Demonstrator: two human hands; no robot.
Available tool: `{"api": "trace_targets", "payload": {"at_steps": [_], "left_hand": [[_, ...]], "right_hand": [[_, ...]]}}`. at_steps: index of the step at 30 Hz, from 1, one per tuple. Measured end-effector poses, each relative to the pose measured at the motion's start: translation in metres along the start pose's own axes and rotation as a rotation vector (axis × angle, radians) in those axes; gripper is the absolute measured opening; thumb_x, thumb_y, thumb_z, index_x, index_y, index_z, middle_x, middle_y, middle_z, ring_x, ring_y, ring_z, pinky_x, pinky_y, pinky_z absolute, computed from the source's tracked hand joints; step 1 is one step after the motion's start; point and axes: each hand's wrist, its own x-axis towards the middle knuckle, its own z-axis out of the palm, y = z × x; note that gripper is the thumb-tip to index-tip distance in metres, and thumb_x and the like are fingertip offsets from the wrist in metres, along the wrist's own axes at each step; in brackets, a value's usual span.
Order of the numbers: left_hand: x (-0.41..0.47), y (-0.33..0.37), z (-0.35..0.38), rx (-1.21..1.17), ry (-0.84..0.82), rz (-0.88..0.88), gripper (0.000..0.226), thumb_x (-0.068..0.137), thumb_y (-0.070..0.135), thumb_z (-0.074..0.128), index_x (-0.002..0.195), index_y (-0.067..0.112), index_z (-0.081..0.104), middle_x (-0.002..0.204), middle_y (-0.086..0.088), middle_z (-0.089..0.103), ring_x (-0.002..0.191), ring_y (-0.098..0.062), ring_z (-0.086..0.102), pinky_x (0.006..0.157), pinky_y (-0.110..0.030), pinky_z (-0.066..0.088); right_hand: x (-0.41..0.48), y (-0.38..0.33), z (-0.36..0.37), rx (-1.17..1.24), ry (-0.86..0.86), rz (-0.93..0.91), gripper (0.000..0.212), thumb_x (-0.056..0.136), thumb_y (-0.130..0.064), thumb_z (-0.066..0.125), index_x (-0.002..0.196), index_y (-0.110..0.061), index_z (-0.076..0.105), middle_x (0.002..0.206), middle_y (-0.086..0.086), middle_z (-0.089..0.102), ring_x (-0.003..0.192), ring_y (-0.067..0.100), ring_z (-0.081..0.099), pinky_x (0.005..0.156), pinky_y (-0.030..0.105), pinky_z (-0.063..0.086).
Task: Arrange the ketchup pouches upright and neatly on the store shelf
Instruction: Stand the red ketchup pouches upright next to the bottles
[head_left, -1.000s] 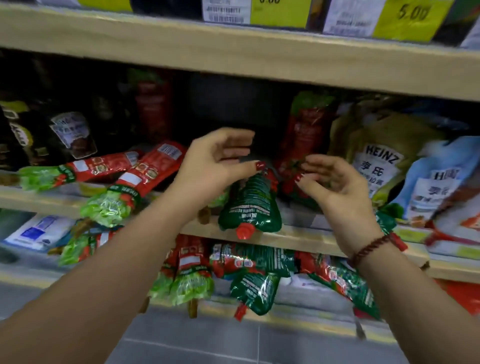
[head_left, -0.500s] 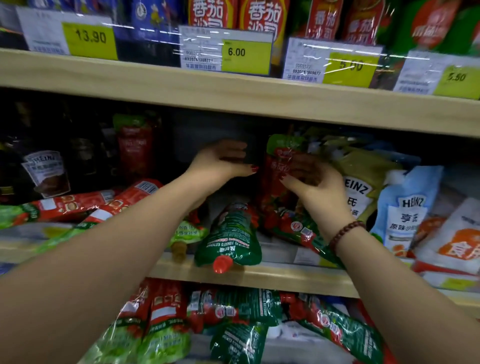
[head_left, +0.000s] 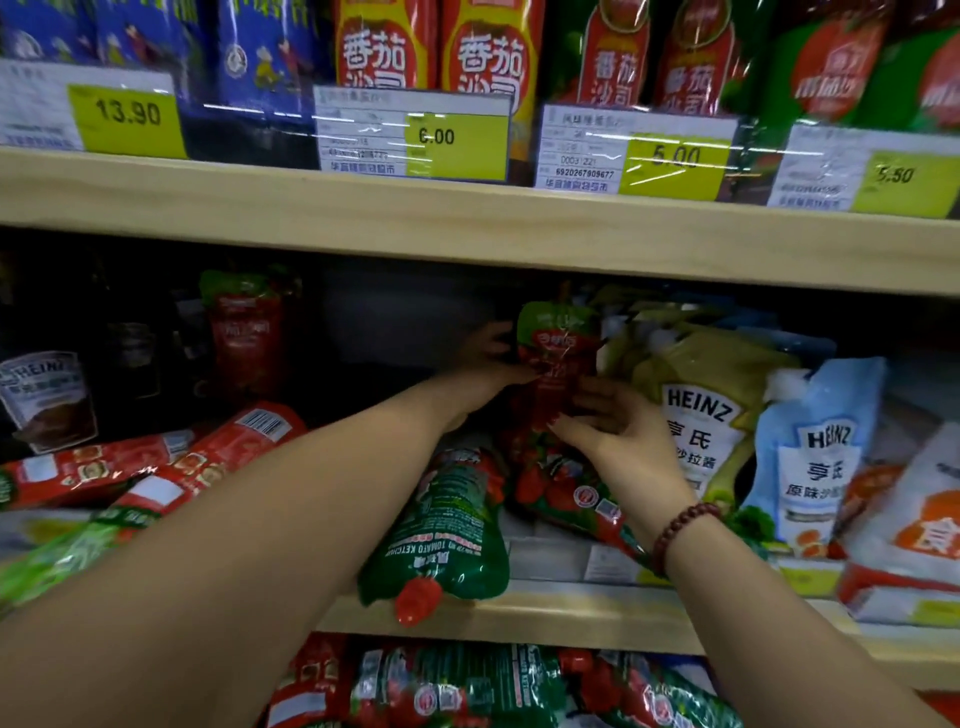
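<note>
— What's nearest you on that shelf?

— The green tomato ketchup pouch (head_left: 441, 525), lying flat with its red cap (head_left: 418, 600) hanging over the front edge of the wooden shelf (head_left: 545, 613). A second ago my left hand hovered right above it with the fingers curled on nothing; I've left it there and reached past.

— Reached to what?

— The red-and-green ketchup pouch (head_left: 558, 353) standing further back. My right hand (head_left: 613, 436) had only just got to it half a second ago. Now my left hand (head_left: 491, 358) is on its left edge and the right on its lower front, fingers part-curled and pressing from both sides. It looks like a steadying hold, not a full clasp; how tightly I have it, I can't tell from here.

— So it's upright?

— Near enough, just beside the yellow-green Heinz salad dressing pouch (head_left: 711, 410).

— And what does that leave?

— Plenty, I'd judge. A strawberry-printed pouch (head_left: 566, 493) slumps at its foot, and red pouches (head_left: 218, 457) lie flat to the left. One more ketchup pouch (head_left: 244, 332) stands alone in the dark at the back.
</note>
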Motion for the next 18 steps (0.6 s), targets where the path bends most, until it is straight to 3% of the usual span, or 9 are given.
{"api": "trace_targets", "payload": {"at_steps": [4,8,10,14,18], "left_hand": [[0.011,-0.008,0.013,-0.017,-0.008,0.003,0.059,0.073,0.006,0.074,0.127,0.016,0.052,0.124,-0.013,0.059,0.112,-0.025,0.056,0.095,-0.041,0.048],[0.015,-0.011,0.021,-0.059,-0.006,0.058,0.038,0.074,-0.001,0.07,0.107,0.016,0.062,0.103,-0.007,0.068,0.081,-0.006,0.062,0.065,-0.017,0.052],[0.013,-0.012,0.024,-0.081,0.007,0.072,0.037,0.075,-0.001,0.07,0.105,0.018,0.06,0.093,0.001,0.065,0.076,0.0,0.058,0.057,-0.01,0.049],[0.009,-0.01,0.02,-0.111,0.01,0.079,0.045,0.072,-0.002,0.072,0.111,0.015,0.058,0.092,0.004,0.063,0.079,-0.001,0.058,0.06,-0.013,0.049],[0.002,-0.007,0.006,-0.172,0.081,0.053,0.043,0.073,-0.004,0.071,0.107,0.02,0.058,0.091,0.004,0.062,0.078,-0.004,0.058,0.06,-0.017,0.052]], "right_hand": [[0.001,0.006,0.0,-0.023,-0.011,-0.005,0.039,0.073,-0.014,0.075,0.107,-0.022,0.057,0.105,-0.007,0.062,0.096,0.013,0.06,0.074,0.023,0.051],[0.001,0.009,0.002,-0.033,-0.026,-0.011,0.031,0.072,-0.016,0.075,0.09,-0.033,0.057,0.095,-0.014,0.062,0.09,0.01,0.06,0.075,0.027,0.052],[0.002,0.011,0.002,-0.056,-0.023,-0.008,0.029,0.072,-0.016,0.075,0.09,-0.032,0.058,0.092,-0.015,0.062,0.087,0.008,0.06,0.074,0.026,0.052],[0.005,0.017,0.002,-0.084,-0.019,0.034,0.028,0.071,-0.017,0.076,0.093,-0.023,0.061,0.089,-0.011,0.064,0.083,0.007,0.061,0.068,0.022,0.051],[0.003,0.021,0.005,-0.198,-0.045,0.048,0.021,0.068,-0.023,0.078,0.08,-0.03,0.063,0.083,-0.01,0.065,0.078,0.003,0.061,0.065,0.02,0.05]]}}
